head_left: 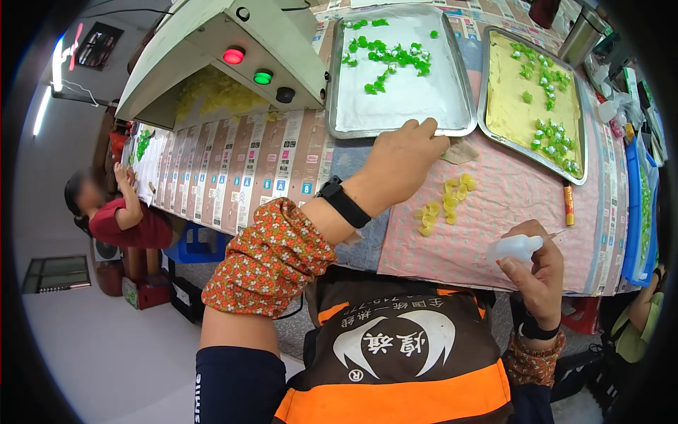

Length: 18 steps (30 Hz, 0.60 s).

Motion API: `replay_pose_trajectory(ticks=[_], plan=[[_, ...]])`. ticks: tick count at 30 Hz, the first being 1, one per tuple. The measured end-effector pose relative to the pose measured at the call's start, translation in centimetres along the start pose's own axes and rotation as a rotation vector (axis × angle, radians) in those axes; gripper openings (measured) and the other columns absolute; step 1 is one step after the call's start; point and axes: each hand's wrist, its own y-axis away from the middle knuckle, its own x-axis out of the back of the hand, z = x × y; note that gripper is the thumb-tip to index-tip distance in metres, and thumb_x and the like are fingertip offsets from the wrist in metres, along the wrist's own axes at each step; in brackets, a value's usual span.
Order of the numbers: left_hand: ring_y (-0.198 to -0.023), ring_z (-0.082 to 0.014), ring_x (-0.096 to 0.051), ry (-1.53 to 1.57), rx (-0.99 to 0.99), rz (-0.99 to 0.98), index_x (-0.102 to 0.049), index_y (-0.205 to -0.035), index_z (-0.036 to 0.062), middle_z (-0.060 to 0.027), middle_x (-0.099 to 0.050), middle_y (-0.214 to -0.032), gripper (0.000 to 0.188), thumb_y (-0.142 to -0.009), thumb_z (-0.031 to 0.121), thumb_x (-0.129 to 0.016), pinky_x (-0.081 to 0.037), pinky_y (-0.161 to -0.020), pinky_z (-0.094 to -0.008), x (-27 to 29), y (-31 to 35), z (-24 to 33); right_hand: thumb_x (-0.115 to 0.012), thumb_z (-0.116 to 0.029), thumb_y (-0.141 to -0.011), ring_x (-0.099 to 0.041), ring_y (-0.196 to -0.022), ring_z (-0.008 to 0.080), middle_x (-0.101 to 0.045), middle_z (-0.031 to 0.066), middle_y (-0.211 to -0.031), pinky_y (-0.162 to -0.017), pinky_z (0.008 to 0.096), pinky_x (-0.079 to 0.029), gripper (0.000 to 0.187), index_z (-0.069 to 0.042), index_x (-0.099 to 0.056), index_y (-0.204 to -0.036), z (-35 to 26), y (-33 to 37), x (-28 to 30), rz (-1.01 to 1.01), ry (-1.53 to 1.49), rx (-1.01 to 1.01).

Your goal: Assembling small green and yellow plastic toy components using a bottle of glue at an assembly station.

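Observation:
My left hand (406, 159) is at the near edge of a metal tray (441, 132) lined with white, its fingers bent together; what they hold, if anything, is hidden. Clusters of small green pieces (395, 56), some with white dots, lie in that tray. Under and beside the fingers is a tan cloth (462, 151). In my right hand (540, 275) is a white squeeze bottle (517, 248) with a thin needle tip, tilted over the pink cloth (424, 258). Between the hands lie several small translucent yellow cup-shaped pieces (450, 201).
A second tray (487, 116), lined in yellow, holds more green pieces. A machine (212, 53) with red and green buttons stands at back left. An orange tube (569, 205), a steel flask (583, 35) and a blue crate (630, 244) are rightward. Another person (131, 215) sits far left.

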Motion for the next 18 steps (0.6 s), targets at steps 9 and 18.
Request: replay_pose_trajectory(ticks=[9,18], plan=[[-0.087,-0.0209,-0.061,-0.114,-0.089,0.018,-0.052,-0.098,0.004,-0.0065,-0.052,-0.091,0.025,-0.075,0.001,-0.06,-0.054,-0.06,-0.0291,-1.1,0.8,-0.6,-0.068,-0.009,-0.083,-0.056,-0.087,0.0138,-0.06,0.0049,-0.095,-0.081,0.0289,-0.044,0.024,-0.001,-0.059,-0.104,0.6,-1.0,-0.9,-0.03,-0.004,-0.001],[-0.093,-0.0275,-0.06,0.313,0.035,0.046,-0.057,-0.099,0.0082,-0.0078,-0.055,-0.094,0.018,-0.082,0.008,-0.062,-0.053,-0.071,-0.0371,1.3,1.5,1.5,-0.059,-0.003,-0.087,-0.054,-0.086,0.009,-0.057,0.0036,-0.095,-0.076,0.0245,-0.045,0.023,-0.004,-0.051,-0.109,0.3,-2.0,-1.6,0.109,-0.018,-0.051]])
